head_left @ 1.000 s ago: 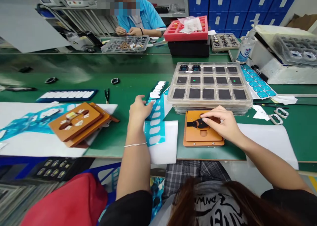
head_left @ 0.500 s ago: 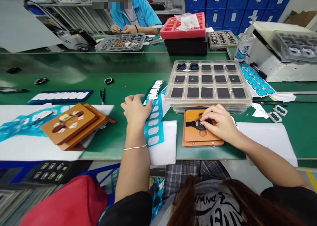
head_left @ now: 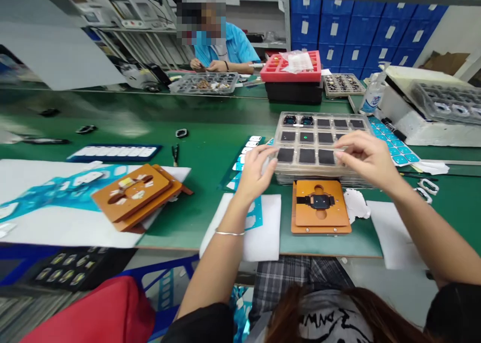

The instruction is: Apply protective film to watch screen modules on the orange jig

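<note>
My left hand (head_left: 257, 174) reaches to the left front corner of a stacked clear plastic tray (head_left: 313, 173), fingers curved and apart; I cannot tell if they touch it. Above the tray's right front cells is my right hand (head_left: 366, 157), thumb and fingers slightly apart, with nothing visible in them. Black pads fill most tray cells, and two dark frame-like parts (head_left: 307, 119) sit in the back row. In front of the tray lies an orange fixture (head_left: 300, 218), with a black watch-shaped piece (head_left: 321, 201) set across it. Beneath my left forearm is a blue film strip (head_left: 255, 218) on white foam.
A second orange fixture (head_left: 131, 190) rests tilted at left, beside blue film (head_left: 63, 188). Tweezers (head_left: 175, 155) and a strip of white labels (head_left: 114, 152) lie behind it. Crumpled white paper (head_left: 355, 205) is right of the near fixture. A co-worker (head_left: 233, 42) sits opposite.
My right hand has left the black piece on the fixture and moved up over the tray. My left hand has shifted right, from the film strip to the tray's corner. The view has tilted up.
</note>
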The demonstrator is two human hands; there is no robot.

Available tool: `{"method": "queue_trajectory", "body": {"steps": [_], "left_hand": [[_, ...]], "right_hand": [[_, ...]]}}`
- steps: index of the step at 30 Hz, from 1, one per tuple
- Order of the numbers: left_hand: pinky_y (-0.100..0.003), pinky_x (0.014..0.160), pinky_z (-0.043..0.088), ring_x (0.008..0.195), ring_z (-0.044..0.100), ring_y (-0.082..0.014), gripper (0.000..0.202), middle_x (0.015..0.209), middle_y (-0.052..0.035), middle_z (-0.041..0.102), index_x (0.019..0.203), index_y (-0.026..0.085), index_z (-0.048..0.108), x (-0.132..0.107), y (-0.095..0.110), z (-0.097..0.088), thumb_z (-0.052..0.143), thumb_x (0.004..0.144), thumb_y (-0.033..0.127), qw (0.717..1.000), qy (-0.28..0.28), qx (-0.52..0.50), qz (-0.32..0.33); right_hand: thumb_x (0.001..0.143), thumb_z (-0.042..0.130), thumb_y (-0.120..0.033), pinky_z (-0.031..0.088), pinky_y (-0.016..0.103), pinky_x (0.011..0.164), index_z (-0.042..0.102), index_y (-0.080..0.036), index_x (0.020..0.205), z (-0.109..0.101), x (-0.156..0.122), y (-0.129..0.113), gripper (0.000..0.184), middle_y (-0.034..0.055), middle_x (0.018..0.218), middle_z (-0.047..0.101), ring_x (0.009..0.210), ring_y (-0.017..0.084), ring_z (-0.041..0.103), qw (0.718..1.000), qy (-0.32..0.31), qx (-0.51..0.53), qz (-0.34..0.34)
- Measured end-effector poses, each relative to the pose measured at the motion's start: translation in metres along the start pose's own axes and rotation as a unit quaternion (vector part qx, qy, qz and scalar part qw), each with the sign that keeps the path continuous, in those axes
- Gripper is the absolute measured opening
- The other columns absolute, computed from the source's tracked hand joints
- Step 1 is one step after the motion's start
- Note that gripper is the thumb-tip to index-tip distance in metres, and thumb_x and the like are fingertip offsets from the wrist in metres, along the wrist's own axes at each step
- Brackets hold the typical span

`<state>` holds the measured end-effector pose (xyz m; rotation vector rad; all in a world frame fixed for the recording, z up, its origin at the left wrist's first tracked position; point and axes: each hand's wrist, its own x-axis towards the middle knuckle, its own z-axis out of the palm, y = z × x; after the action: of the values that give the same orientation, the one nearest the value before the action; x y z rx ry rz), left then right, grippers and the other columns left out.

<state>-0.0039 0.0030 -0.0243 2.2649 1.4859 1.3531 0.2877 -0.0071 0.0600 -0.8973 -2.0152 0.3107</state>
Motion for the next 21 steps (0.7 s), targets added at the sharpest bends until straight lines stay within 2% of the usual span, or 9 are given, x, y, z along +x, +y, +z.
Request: {"method": "queue_trajectory", "body": {"steps": [1,3,5,7,10,12,16,18,21], "left_hand": [[-0.047,0.110,0.042,0.123,0.055,-0.0258,0.038,0.128,-0.0121,0.061,0.122,0.022,0.065,-0.001,0.001,0.002,0.044,0.098,0.044,1.000,-0.008,-0.006,0.010],[-0.048,0.112,0.041,0.129,0.053,-0.0266,0.041,0.135,-0.0126,0.057,0.124,0.023,0.064,-0.002,0.000,0.003,0.051,0.095,0.048,1.000,-0.027,-0.010,0.008],[-0.049,0.115,0.038,0.137,0.049,-0.0279,0.046,0.143,-0.0134,0.053,0.129,0.023,0.061,-0.004,-0.002,0.002,0.057,0.092,0.051,0.999,-0.052,-0.016,-0.004],[-0.050,0.118,0.036,0.143,0.044,-0.0285,0.050,0.150,-0.0151,0.049,0.134,0.022,0.056,-0.005,-0.003,0.002,0.056,0.093,0.051,0.997,-0.074,-0.030,-0.009],[-0.051,0.119,0.035,0.145,0.042,-0.0282,0.049,0.154,-0.0165,0.047,0.136,0.021,0.053,-0.005,-0.003,0.003,0.054,0.095,0.048,0.995,-0.083,-0.048,-0.009],[-0.051,0.118,0.037,0.145,0.043,-0.0289,0.047,0.152,-0.0169,0.049,0.133,0.021,0.055,-0.004,-0.003,0.005,0.057,0.094,0.046,0.995,-0.083,-0.052,-0.007],[-0.050,0.111,0.045,0.143,0.045,-0.0303,0.037,0.148,-0.0171,0.052,0.122,0.020,0.059,-0.004,-0.002,0.007,0.060,0.093,0.044,0.995,-0.085,-0.057,-0.001],[-0.049,0.108,0.047,0.141,0.047,-0.0303,0.032,0.145,-0.0169,0.054,0.115,0.020,0.060,-0.005,-0.001,0.007,0.061,0.093,0.043,0.995,-0.080,-0.059,0.004],[-0.047,0.103,0.050,0.138,0.048,-0.0304,0.025,0.137,-0.0151,0.056,0.108,0.021,0.060,-0.005,0.000,0.007,0.063,0.092,0.041,0.995,-0.078,-0.058,0.012]], "right_hand": [[0.089,0.065,-0.027,0.052,0.032,0.057,0.074,-0.026,0.094,-0.001,0.016,0.008,0.010,0.0042,0.103,0.071,0.065,0.015,0.064,0.999,-0.026,-0.029,0.000],[0.089,0.062,-0.024,0.054,0.037,0.069,0.074,-0.025,0.096,0.005,0.050,0.027,0.014,0.0061,0.105,0.071,0.073,0.019,0.066,0.991,-0.068,-0.116,-0.010],[0.092,0.053,-0.016,0.052,0.043,0.087,0.072,-0.020,0.107,0.019,0.081,0.047,0.025,0.0110,0.117,0.069,0.094,0.026,0.067,0.966,-0.146,-0.213,-0.005],[0.091,0.051,-0.011,0.047,0.046,0.097,0.071,-0.015,0.113,0.036,0.105,0.064,0.030,0.0149,0.119,0.070,0.112,0.031,0.061,0.953,-0.187,-0.238,-0.004],[0.090,0.055,-0.013,0.047,0.044,0.093,0.071,-0.014,0.113,0.054,0.124,0.081,0.028,0.0163,0.110,0.072,0.115,0.033,0.058,0.942,-0.226,-0.248,0.001],[0.089,0.058,-0.017,0.045,0.042,0.092,0.072,-0.014,0.110,0.059,0.130,0.087,0.025,0.0159,0.102,0.074,0.112,0.032,0.058,0.939,-0.238,-0.250,0.002],[0.085,0.070,-0.031,0.043,0.038,0.091,0.072,-0.015,0.105,0.056,0.135,0.094,0.026,0.0091,0.090,0.076,0.093,0.025,0.063,0.939,-0.267,-0.217,0.002],[0.077,0.078,-0.037,0.045,0.034,0.083,0.073,-0.017,0.104,0.053,0.137,0.098,0.033,0.0053,0.087,0.076,0.082,0.021,0.063,0.940,-0.283,-0.193,0.004],[0.070,0.083,-0.041,0.043,0.030,0.072,0.075,-0.017,0.105,0.053,0.139,0.105,0.043,0.0042,0.084,0.074,0.075,0.018,0.061,0.945,-0.281,-0.170,0.009]]}}
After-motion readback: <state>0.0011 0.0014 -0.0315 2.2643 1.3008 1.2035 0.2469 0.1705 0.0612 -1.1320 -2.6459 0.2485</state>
